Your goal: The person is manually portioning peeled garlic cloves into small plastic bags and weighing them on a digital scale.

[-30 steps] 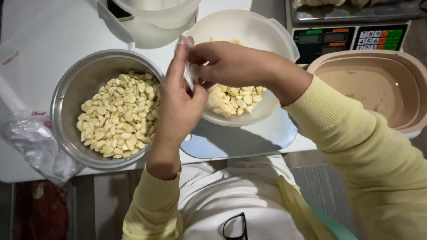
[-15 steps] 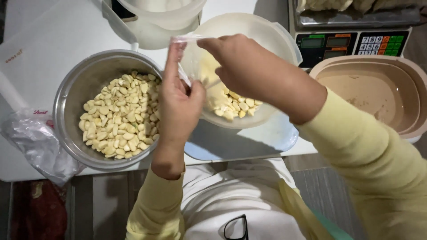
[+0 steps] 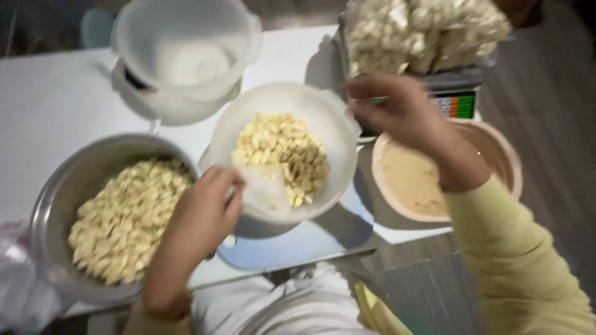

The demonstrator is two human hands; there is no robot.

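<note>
The hands, joined a moment ago, are now apart: the left hand [image 3: 202, 217] pinches a clear plastic bag [image 3: 264, 186] beside the white plastic bowl of pale peeled cloves [image 3: 282, 155], while the right hand [image 3: 397, 111] (fingers loosely curled, blurred, seemingly empty) lifts toward the tabletop's far edge.

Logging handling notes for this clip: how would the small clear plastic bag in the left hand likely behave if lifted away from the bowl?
The clear plastic bag looks thin and crumpled, so probably floppy, sagging from the left hand. It seems nearly empty, so likely very light. Draped over the rim of the white bowl of pale peeled pieces, it may slip off easily.
</note>
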